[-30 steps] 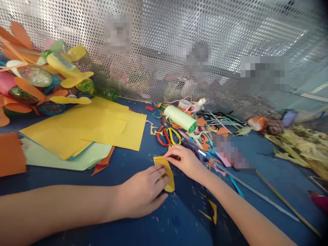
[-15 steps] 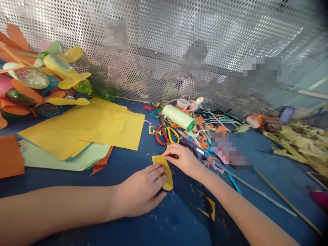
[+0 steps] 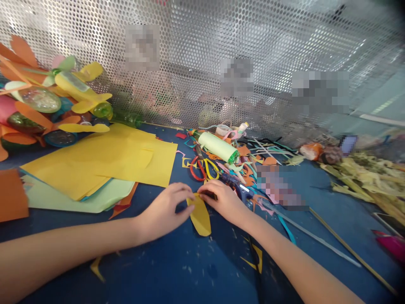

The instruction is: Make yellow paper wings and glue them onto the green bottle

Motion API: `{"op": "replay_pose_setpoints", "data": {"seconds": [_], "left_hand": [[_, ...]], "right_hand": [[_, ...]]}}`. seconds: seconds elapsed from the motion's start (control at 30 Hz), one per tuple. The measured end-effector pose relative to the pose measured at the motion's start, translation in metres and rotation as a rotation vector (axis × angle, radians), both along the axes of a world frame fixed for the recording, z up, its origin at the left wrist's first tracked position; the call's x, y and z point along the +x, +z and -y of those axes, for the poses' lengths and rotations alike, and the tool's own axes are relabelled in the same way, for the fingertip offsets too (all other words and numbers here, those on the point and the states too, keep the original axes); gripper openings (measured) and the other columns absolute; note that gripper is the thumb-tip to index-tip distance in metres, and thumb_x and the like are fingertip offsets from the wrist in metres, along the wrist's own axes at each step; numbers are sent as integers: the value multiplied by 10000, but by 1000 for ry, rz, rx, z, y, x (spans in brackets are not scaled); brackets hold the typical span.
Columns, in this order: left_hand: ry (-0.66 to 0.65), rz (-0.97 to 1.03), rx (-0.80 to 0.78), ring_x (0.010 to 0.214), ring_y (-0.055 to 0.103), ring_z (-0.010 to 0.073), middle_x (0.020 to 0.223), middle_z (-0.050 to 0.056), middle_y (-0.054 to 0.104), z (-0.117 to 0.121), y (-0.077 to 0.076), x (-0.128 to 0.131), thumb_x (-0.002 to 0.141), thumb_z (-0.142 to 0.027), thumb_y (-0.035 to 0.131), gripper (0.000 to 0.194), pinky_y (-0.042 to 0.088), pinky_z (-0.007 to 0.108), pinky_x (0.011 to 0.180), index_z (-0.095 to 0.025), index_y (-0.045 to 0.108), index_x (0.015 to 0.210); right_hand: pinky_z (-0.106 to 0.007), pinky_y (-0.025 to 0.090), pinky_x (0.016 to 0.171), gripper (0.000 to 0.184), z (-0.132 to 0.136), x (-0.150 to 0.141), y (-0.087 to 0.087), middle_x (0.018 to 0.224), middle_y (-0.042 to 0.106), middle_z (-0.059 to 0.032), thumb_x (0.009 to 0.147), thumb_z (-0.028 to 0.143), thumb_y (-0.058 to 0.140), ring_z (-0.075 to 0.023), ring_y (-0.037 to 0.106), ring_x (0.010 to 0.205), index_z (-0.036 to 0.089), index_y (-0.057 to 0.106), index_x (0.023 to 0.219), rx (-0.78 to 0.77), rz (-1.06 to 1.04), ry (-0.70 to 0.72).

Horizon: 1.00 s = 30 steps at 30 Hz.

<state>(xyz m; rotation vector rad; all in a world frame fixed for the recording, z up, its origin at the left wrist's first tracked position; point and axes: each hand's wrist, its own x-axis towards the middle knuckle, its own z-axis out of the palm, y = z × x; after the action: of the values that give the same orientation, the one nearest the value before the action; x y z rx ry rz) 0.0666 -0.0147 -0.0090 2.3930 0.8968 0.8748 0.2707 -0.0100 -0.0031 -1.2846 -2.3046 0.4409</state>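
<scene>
A rounded strip of yellow paper (image 3: 201, 217) lies on the blue table between my hands. My right hand (image 3: 221, 200) pinches its upper end between thumb and fingertips. At the strip's upper left edge, my left hand (image 3: 167, 211) is curved, with a gap between thumb and fingers; its fingertips are at the paper. Just beyond my right hand are scissors (image 3: 198, 169) with one red and one yellow handle loop. A dark blue glue gun (image 3: 240, 188) lies beside that hand, partly hidden by it.
Large yellow sheets (image 3: 133, 156) lie at left over a pale green sheet (image 3: 72, 196). Behind them are paper-petalled bottles (image 3: 76, 88). A green-wrapped bottle (image 3: 218, 146) rests among coloured scraps. Perforated metal (image 3: 190, 50) borders the back; a long stick (image 3: 348, 249) lies at right.
My left hand has lifted off the strip's face and moved up and left to its upper edge, uncovering the paper. My right hand stays at the upper end.
</scene>
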Motion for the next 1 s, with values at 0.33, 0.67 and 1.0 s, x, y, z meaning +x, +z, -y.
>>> {"op": "replay_pose_setpoints", "data": {"seconds": [0.33, 0.67, 1.0], "left_hand": [[48, -3, -107, 905, 549, 180, 929, 43, 603, -20, -4, -7, 800, -294, 557, 169, 451, 339, 848, -184, 645, 893], [13, 209, -478, 875, 622, 163, 980, 19, 673, -26, -4, -9, 817, -341, 521, 255, 497, 296, 807, -203, 632, 1002], [-12, 272, -514, 846, 609, 146, 910, 22, 653, -26, -5, -8, 803, -315, 541, 195, 495, 296, 800, -173, 619, 911]], "right_hand": [[-286, 483, 756, 75, 5, -2, 5, 862, 617, -6, 830, 180, 508, -139, 593, 806, 221, 556, 872, -111, -151, -46], [-295, 517, 736, 82, 12, -16, -8, 864, 602, -21, 819, 251, 532, -145, 593, 784, 219, 545, 893, -114, -396, -97], [-287, 515, 732, 90, 19, -22, -11, 862, 609, -27, 852, 253, 482, -141, 595, 785, 217, 527, 922, -166, -417, -65]]}}
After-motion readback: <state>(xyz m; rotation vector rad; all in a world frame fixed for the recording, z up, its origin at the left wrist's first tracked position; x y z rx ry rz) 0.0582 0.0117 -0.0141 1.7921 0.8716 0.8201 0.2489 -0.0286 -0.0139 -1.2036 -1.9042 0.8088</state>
